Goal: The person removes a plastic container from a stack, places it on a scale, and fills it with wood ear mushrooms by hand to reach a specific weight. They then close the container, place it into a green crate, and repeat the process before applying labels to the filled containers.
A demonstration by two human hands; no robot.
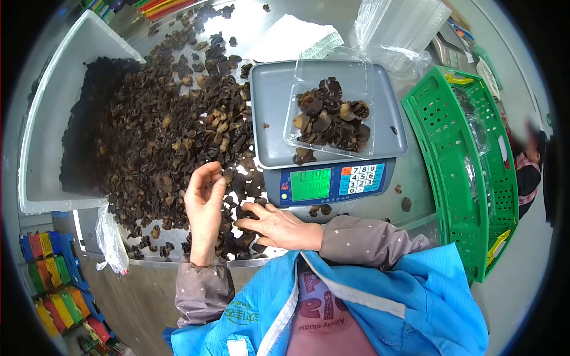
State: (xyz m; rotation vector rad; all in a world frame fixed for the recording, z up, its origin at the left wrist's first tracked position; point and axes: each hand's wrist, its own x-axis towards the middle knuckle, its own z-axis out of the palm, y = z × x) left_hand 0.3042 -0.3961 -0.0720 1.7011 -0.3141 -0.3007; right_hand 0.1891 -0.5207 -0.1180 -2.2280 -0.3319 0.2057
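My left hand (205,204) is over the near edge of a large heap of dark brown wood ear mushrooms (172,130). Its fingers curl in toward the thumb, and whatever they hold, if anything, is too small to make out. Right of it, my right hand (279,227) lies low over loose mushroom pieces, fingers apart, in front of the scale. A clear plastic tray (291,127) with wood ear mushrooms in it rests on the grey platform (270,98) of the digital scale (273,184). The scale's green display (310,184) is lit.
A white foam box (38,148) lies tipped on the left, mushrooms spilling from it. Clear plastic trays (404,24) and a white sheet (288,38) are behind the scale. A green crate (424,113) holding clear packs stands right. A plastic bag (111,240) hangs at the front edge.
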